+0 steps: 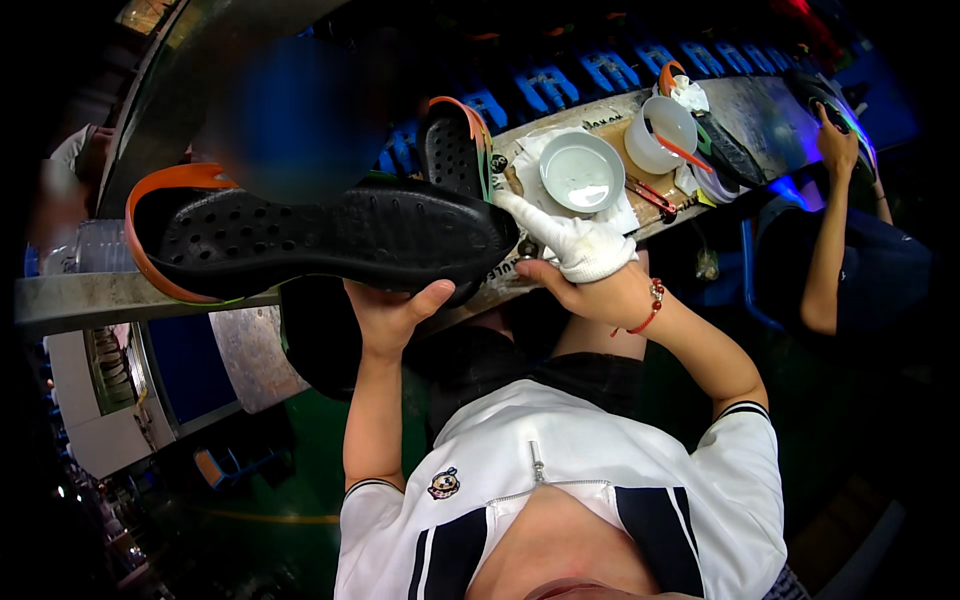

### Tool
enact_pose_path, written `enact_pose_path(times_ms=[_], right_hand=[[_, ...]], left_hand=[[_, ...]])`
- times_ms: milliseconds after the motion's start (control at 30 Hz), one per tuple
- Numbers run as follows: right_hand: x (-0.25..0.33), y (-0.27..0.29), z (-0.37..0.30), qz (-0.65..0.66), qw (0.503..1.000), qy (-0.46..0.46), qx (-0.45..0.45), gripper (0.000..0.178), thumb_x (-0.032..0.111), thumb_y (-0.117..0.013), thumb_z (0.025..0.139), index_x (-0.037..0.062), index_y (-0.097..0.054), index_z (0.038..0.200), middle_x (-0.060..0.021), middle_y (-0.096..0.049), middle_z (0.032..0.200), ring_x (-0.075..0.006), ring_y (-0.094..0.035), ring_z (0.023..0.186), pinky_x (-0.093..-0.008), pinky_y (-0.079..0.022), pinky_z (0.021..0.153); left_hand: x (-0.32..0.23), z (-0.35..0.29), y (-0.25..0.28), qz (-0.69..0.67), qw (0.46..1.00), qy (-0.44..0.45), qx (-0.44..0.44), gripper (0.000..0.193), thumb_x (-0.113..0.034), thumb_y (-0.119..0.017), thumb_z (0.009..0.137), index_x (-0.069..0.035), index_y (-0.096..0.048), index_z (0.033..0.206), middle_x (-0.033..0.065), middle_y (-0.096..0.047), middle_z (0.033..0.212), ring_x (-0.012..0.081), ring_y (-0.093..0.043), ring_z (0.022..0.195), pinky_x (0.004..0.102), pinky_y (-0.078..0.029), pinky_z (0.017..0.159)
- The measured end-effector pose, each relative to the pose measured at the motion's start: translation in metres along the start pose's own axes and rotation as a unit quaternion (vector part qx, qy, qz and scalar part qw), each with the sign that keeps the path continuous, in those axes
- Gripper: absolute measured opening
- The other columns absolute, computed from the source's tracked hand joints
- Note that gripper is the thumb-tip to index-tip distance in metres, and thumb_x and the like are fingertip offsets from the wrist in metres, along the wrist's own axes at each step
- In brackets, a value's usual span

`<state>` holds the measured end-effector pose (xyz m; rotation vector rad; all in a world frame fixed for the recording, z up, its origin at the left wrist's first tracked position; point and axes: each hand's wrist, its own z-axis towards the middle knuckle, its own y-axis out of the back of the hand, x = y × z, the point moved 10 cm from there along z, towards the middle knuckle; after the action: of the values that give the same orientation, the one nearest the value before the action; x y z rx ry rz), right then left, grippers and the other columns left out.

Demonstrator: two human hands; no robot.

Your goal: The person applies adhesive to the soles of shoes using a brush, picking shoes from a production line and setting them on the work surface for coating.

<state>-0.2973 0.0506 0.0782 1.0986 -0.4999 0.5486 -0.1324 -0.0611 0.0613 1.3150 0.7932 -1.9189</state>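
Matt sole (340, 235), perhaps rubber; cloth glove (590, 247).

Shows blk shoe sole (340, 232) w/ orange rim round heel, many small holes at heel end. Lies lengthwise, heel to L, toe to R, inner face up, held at near edge by L hand (386, 318).

Row of blue fixtures (610, 72) at 1 o'clock, beyond worn counter (772, 125) at 2. Co-worker (885, 275) in dark top, 3 o'clock. Clear plastic containers (100, 245) at 9. Blue-framed stool (208, 467) at 8, green floor (312, 432), yellow line (275, 518) toward 7.
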Motion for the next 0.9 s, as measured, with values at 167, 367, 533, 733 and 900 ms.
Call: enact_pose_path(times_ms=[167, 367, 533, 733, 900], right_hand=[[0.005, 0.02, -0.012, 0.016, 0.999, -0.025, 0.015, 0.048, 0.013, -0.066, 0.082, 0.0143, -0.055, 0.129, -0.0101, -0.059, 0.078, -0.0289, -0.059, 0.068, -0.0364, -0.047, 0.062], [-0.029, 0.066, -0.027, 0.163, 0.975, -0.056, -0.136, 0.027, 0.006, -0.066, 0.083, 0.0041, -0.065, 0.11, -0.0106, -0.067, 0.091, -0.0204, -0.064, 0.076, -0.0292, -0.05, 0.071], [-0.023, 0.065, -0.025, 0.161, 0.975, -0.053, -0.144, 0.015, 0.006, -0.066, 0.084, 0.0002, -0.068, 0.097, -0.0106, -0.068, 0.086, -0.021, -0.064, 0.075, -0.0295, -0.05, 0.07], [-0.056, 0.048, -0.042, 0.137, 0.981, -0.087, -0.105, 0.014, 0.01, -0.065, 0.084, 0.0015, -0.069, 0.093, -0.0129, -0.067, 0.087, -0.0275, -0.063, 0.079, -0.0339, -0.049, 0.073], [-0.067, 0.036, -0.031, 0.018, 0.994, -0.053, -0.098, 0.014, 0.013, -0.066, 0.081, 0.0053, -0.069, 0.093, -0.012, -0.064, 0.085, -0.031, -0.061, 0.08, -0.0368, -0.049, 0.071]], left_hand=[[-0.015, 0.019, -0.02, -0.03, 0.998, 0.001, 0.05, 0.101, -0.035, -0.086, 0.059, 0.002, -0.034, 0.137, 0.0156, -0.047, 0.131, 0.0245, -0.047, 0.123, 0.0374, -0.038, 0.103], [-0.107, 0.16, -0.081, -0.385, 0.895, -0.012, 0.224, 0.084, -0.049, -0.061, 0.084, -0.003, -0.024, 0.144, 0.0288, -0.031, 0.142, 0.0407, -0.038, 0.13, 0.0484, -0.042, 0.104], [-0.204, 0.316, -0.059, 0.139, 0.969, -0.198, 0.05, 0.049, -0.04, -0.051, 0.093, 0.001, -0.05, 0.122, 0.0156, -0.046, 0.136, 0.0243, -0.049, 0.12, 0.0405, -0.041, 0.1], [-0.102, 0.135, -0.089, 0.164, 0.95, -0.205, 0.171, 0.057, -0.016, -0.071, 0.08, 0.0, -0.044, 0.126, 0.0124, -0.052, 0.115, 0.0157, -0.058, 0.078, 0.029, -0.052, 0.067], [0.052, -0.003, 0.009, 0.604, 0.773, 0.14, 0.132, 0.063, -0.017, -0.07, 0.081, 0.002, -0.037, 0.13, 0.0235, -0.041, 0.124, 0.0444, -0.053, 0.106, 0.047, -0.047, 0.087]])
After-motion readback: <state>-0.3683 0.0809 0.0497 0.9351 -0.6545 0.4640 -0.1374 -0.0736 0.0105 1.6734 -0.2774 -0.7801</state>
